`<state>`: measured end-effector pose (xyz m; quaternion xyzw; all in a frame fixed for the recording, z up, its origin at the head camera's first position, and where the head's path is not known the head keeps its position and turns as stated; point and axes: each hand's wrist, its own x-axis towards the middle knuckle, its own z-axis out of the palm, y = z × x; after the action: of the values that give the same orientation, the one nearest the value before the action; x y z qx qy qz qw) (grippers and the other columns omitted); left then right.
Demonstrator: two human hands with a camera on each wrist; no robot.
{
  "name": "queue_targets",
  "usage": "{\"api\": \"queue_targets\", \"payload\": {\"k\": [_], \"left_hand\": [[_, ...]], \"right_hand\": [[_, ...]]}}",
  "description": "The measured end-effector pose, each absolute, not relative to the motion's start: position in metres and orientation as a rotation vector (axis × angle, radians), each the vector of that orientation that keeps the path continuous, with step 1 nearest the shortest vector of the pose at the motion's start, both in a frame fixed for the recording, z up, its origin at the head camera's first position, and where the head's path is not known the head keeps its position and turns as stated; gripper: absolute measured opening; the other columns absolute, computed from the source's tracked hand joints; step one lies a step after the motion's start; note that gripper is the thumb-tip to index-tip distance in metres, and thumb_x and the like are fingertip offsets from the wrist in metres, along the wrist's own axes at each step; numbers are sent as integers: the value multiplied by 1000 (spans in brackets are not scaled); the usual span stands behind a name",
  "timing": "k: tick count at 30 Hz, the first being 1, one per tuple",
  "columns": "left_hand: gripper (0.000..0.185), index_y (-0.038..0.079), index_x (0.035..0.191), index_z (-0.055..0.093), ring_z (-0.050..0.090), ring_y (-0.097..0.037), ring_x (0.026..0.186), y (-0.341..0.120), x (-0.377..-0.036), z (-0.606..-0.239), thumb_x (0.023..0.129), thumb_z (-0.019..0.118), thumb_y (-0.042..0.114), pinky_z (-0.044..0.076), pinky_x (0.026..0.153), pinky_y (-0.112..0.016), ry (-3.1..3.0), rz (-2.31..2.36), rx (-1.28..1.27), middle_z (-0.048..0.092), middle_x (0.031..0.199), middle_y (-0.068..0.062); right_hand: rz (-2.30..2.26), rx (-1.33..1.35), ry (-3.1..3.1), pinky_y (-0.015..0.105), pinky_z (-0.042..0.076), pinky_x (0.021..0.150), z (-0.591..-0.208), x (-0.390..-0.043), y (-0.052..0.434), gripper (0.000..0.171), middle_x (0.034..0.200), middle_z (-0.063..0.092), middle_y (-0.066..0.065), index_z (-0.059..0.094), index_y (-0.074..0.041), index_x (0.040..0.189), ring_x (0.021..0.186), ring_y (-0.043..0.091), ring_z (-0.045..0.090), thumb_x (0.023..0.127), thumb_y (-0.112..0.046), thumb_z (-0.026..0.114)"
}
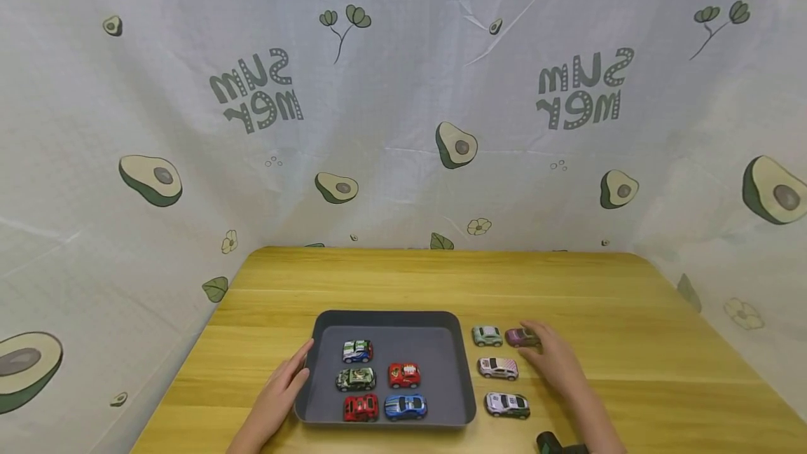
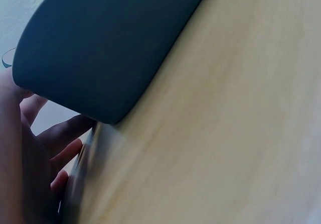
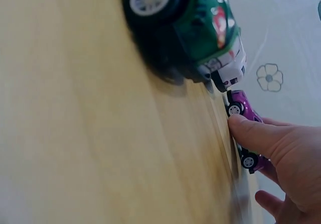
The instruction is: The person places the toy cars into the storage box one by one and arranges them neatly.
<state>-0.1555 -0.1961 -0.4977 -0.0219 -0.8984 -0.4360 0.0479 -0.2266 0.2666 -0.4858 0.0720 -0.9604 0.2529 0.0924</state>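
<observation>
My left hand (image 1: 277, 391) rests against the left side of a dark grey tray (image 1: 441, 317), its fingers fairly straight; the tray's outer wall (image 2: 100, 48) fills the upper left wrist view. My right hand (image 1: 557, 359) pinches a purple toy car (image 1: 518, 337) at the right on the table. Seen from the right wrist, the thumb lies on the near side of that purple car (image 3: 242, 102), with fingers behind it. To its left stands a pale green toy car (image 1: 487, 335). Below are a pink-and-white toy car (image 1: 497, 368) and a white-and-green toy car (image 1: 507, 405).
In the tray stand a white, green and blue car (image 1: 357, 351), a camouflage car (image 1: 356, 379), two red cars, one at the front (image 1: 361, 408), and a blue car (image 1: 405, 407). A printed curtain (image 1: 391, 90) hangs behind the wooden table (image 1: 403, 279).
</observation>
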Motion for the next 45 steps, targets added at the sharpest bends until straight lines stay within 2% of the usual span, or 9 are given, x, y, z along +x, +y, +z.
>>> {"api": "queue_targets", "payload": {"k": [15,22,29,33,39,43,45], "left_hand": [[44,27,138,40,49,-30,121,-196,-155,-498,95,45,32,34,100,-54,-2738,-1340,-69,49,134,-12],[44,27,138,40,49,-30,121,-196,-155,-498,95,45,33,34,99,-55,-2744,-1335,-64,49,134,-12],[44,26,138,40,49,-31,121,-196,-155,-497,95,45,33,34,99,-56,-2740,-1343,-66,49,134,-12],[44,25,138,40,49,-31,122,-196,-155,-497,95,44,32,33,99,-57,-2741,-1347,-66,48,135,-13],[44,26,138,39,49,-31,121,-196,-155,-497,95,44,33,34,99,-56,-2747,-1351,-61,49,134,-13],[44,27,139,39,48,-31,122,-196,-156,-498,95,44,34,34,99,-56,-2749,-1357,-60,48,135,-13],[44,27,139,39,48,-31,122,-196,-156,-498,95,44,34,33,99,-56,-2747,-1361,-59,48,135,-14]], "right_hand": [[813,161,-2879,58,38,92,-490,-229,269,42,117,53,29,52,6,117,108,44,51,81,-12,64],[855,102,-2884,50,44,83,-490,-228,270,41,106,58,23,55,7,110,97,35,56,79,-17,68],[960,96,-2870,55,40,90,-486,-223,269,42,112,54,27,54,7,114,105,40,51,81,-18,65],[970,113,-2852,54,42,89,-482,-221,265,42,111,55,27,56,6,114,103,39,52,81,-18,65],[1024,98,-2852,42,47,79,-474,-218,255,41,106,59,21,58,4,113,93,30,56,80,-19,66],[1116,45,-2876,29,44,69,-468,-215,247,44,101,59,15,58,1,116,85,21,53,80,-23,66],[1131,41,-2875,28,43,68,-467,-215,244,43,102,59,14,58,-1,117,85,20,52,80,-23,66]]}}
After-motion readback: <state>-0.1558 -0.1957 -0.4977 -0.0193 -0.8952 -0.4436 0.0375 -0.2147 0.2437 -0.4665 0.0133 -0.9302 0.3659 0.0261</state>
